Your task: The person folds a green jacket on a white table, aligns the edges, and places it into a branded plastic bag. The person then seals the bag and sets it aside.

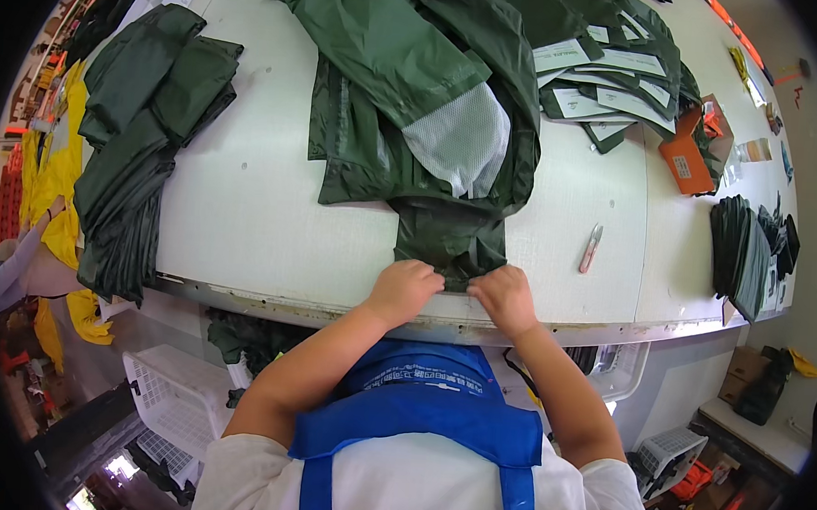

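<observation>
"Where's the coat?"
"Head view: on the table, my left hand and right hand pinching its end by the near edge."
"Containers?"
"Orange box toward the right edge, dark and orange stuff inside; white crate below."

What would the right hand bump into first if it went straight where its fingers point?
The right hand is touching the dark green cloth, so that comes first. Beyond that, probably the left hand, though depth is hard to judge.
</observation>
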`<state>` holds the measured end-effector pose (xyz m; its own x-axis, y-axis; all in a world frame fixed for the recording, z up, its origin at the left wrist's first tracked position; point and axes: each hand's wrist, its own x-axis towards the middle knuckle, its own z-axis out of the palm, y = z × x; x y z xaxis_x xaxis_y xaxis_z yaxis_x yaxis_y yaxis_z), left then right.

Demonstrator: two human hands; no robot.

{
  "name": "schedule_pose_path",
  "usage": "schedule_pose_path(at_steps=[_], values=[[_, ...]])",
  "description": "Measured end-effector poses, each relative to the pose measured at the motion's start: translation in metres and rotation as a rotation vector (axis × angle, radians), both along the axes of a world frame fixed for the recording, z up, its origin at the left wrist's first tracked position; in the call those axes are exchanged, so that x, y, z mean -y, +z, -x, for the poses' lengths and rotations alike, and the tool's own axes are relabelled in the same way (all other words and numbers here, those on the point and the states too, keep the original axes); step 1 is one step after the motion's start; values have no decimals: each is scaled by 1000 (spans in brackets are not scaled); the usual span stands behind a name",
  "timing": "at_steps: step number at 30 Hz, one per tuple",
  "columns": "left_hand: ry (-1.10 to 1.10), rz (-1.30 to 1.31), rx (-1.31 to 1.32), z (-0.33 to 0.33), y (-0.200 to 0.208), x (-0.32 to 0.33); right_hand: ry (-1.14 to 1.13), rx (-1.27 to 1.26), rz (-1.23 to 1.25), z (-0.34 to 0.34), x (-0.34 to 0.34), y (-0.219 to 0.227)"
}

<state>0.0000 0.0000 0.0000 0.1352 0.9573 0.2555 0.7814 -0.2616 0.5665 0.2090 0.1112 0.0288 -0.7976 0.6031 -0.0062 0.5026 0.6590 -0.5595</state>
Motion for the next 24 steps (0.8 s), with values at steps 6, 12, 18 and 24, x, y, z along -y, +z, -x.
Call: schedule_pose_path(at_steps=[6,12,18,24], values=[[230,473,233,9,30,-37,196,-103,-304,18,-19,28],[206,10,-207,-10,50,-40,168,-129,33,19,-41,-12],[118,287,104,10,29,-38,212,-89,-53,23,-34,26],[200,300,48,2,28,-24,254,-48,-115,20,-23,4]])
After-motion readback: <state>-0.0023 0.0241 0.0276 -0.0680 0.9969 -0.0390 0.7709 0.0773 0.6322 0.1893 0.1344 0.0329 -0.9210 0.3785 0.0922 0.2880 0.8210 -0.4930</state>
